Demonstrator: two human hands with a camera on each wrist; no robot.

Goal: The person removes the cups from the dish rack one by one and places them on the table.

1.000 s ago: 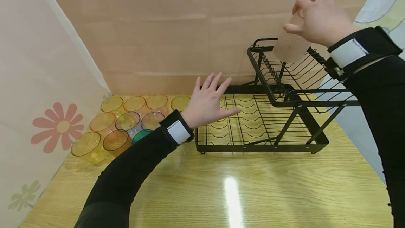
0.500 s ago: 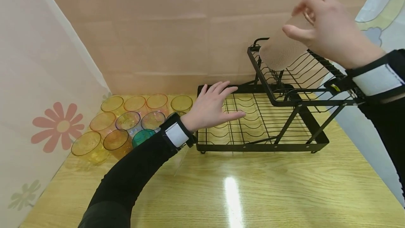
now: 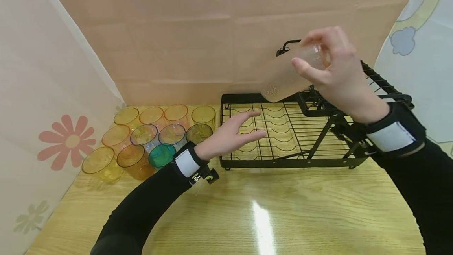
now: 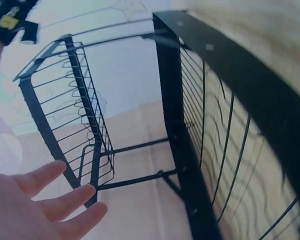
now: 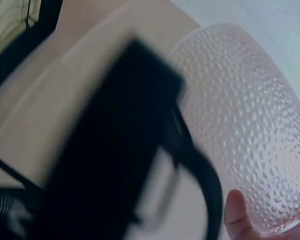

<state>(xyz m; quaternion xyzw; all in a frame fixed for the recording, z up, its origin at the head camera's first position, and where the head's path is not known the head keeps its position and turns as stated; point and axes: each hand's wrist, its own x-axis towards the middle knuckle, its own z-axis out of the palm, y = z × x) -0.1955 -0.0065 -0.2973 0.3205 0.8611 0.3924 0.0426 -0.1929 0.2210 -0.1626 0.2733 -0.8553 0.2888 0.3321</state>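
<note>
My right hand (image 3: 334, 72) grips a clear, dimpled tumbler (image 3: 286, 78) by one end, thumb on its near side. The tumbler is tilted, its far end pointing down and left over the back of the dish rack's lower tier. In the right wrist view the tumbler's bumpy wall (image 5: 240, 110) and the thumb (image 5: 236, 215) show. My left hand (image 3: 230, 133) reaches over the left part of the black dish rack (image 3: 269, 163), thumb and fingers apart, holding nothing. Its fingers (image 4: 65, 202) also show in the left wrist view, with the tumbler (image 4: 4, 150) at the left edge.
Several coloured glasses stand in rows left of the rack, among them a yellow glass (image 3: 102, 164), an amber glass (image 3: 136, 162) and a teal glass (image 3: 162, 155). The rack's raised upper tier (image 3: 380, 80) is on the right, partly behind my right hand. A wooden tabletop (image 3: 230, 215) lies in front.
My right hand has come down and left with the tumbler, from over the upper tier toward the lower one. The left hand has turned onto its side and shifted slightly down.
</note>
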